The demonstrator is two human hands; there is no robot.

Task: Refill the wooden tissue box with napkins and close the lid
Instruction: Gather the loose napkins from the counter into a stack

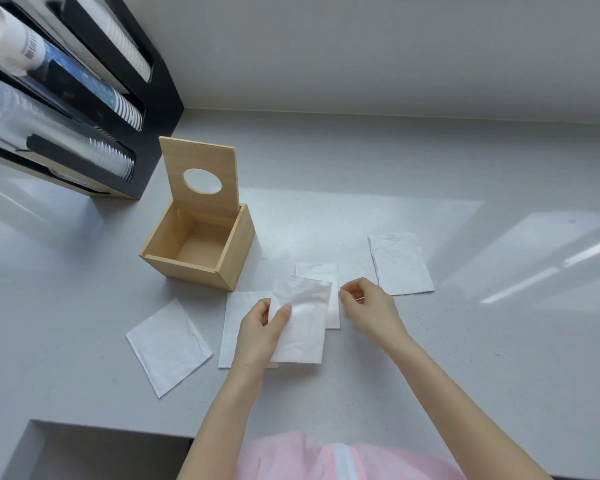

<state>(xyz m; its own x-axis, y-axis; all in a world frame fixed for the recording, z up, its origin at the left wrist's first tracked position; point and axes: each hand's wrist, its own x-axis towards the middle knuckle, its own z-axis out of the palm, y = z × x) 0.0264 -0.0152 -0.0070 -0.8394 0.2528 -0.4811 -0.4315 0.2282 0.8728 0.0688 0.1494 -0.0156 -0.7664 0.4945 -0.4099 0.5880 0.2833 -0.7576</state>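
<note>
The wooden tissue box [184, 268] stands on the grey counter, empty inside. Its lid [201, 171], with a round hole, stands upright at the back. My left hand [260, 334] pinches a white napkin [302, 323] and holds it just above the counter, in front and to the right of the box. My right hand [368, 306] hovers beside the napkin's right edge, fingers curled, thumb and forefinger close together; nothing shows in them. Other white napkins lie flat: one at the left [168, 346], one under the held napkin [231, 327], a narrow one [321, 271] behind it, one at the right [400, 263].
A black cup dispenser [132, 98] with stacked cups stands at the back left, close to the box. The wall runs along the counter's far side. The counter's front edge has a recess at the lower left [94, 452]. A pink garment [326, 459] fills the bottom middle.
</note>
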